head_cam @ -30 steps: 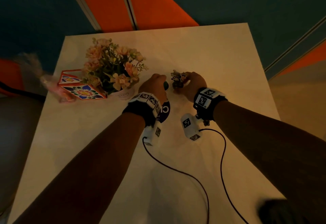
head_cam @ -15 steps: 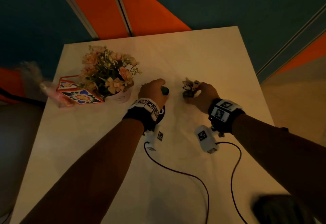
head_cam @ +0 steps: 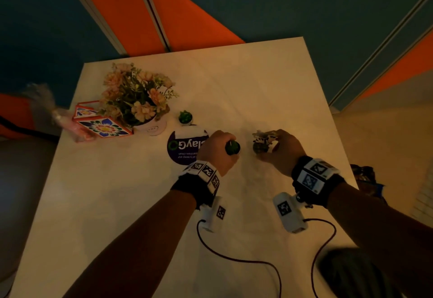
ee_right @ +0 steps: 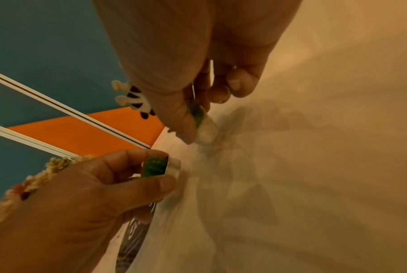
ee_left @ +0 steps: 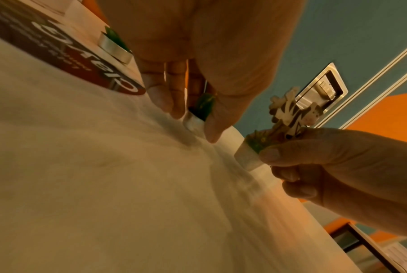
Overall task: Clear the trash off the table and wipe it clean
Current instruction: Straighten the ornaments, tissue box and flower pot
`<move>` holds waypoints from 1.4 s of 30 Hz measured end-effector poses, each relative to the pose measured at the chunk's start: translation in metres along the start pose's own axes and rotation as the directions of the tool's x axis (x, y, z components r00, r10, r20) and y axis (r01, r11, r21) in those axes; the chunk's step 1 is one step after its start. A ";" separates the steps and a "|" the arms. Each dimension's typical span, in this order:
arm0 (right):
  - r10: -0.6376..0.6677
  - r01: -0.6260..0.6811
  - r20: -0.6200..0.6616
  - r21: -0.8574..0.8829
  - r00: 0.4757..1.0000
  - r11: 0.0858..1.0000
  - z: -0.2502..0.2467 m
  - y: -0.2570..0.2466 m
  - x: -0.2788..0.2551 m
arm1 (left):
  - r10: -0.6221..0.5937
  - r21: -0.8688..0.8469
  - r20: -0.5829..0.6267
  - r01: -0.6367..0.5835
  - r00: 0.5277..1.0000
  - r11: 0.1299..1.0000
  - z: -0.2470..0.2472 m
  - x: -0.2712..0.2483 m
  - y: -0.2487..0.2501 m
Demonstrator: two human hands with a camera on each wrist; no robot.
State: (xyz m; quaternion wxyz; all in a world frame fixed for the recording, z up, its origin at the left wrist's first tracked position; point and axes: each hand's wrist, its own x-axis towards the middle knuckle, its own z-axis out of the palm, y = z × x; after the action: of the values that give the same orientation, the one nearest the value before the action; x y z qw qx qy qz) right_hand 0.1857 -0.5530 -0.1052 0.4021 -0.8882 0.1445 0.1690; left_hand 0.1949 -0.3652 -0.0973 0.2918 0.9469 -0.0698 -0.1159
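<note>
My left hand (head_cam: 219,146) pinches a tiny white pot holding a green cactus (head_cam: 232,148) near the middle of the pale table (head_cam: 257,82). The left wrist view shows fingertips on both sides of that cactus pot (ee_left: 194,120), right at the tabletop. To its right, my right hand (head_cam: 280,148) grips a small pot with a zebra figure (head_cam: 262,142). In the right wrist view, thumb and fingers close round this zebra pot (ee_right: 205,131), which tilts low over the table. I cannot tell whether either pot touches the surface.
A second tiny green plant pot (head_cam: 185,117) stands beside a white pot of pink flowers (head_cam: 138,100). A round purple sticker (head_cam: 181,146) lies on the table left of my left hand. A patterned box (head_cam: 103,127) and a crinkled plastic wrapper (head_cam: 68,119) sit at the left edge.
Both hands have drawn back toward me and to the right with their pots. The round sticker and the second small green pot, hidden behind my left hand before, now show.
</note>
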 end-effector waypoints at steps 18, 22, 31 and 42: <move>-0.017 0.016 -0.036 -0.028 0.999 0.999 -0.013 -0.001 0.008 | 0.003 0.047 0.000 -0.003 1.000 0.999 0.028 0.016 0.020; -0.005 0.004 -0.032 -0.018 0.999 1.000 -0.014 0.001 0.010 | -0.003 0.060 0.018 0.002 1.000 0.998 0.029 0.021 0.022; 0.016 -0.016 -0.024 -0.009 1.000 1.000 -0.019 0.005 0.012 | -0.007 0.066 0.014 0.006 1.000 0.998 0.033 0.026 0.025; 0.028 -0.028 -0.015 -0.040 1.000 0.999 -0.019 0.009 0.016 | 0.008 0.049 0.010 -0.008 1.000 0.999 0.035 0.028 0.024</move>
State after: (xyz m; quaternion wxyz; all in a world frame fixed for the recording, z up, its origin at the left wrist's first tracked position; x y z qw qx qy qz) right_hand 0.1999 -0.5750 -0.1059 0.3807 -0.8952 0.1564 0.1710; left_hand 0.2109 -0.4088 -0.1165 0.2686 0.9529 -0.0778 -0.1174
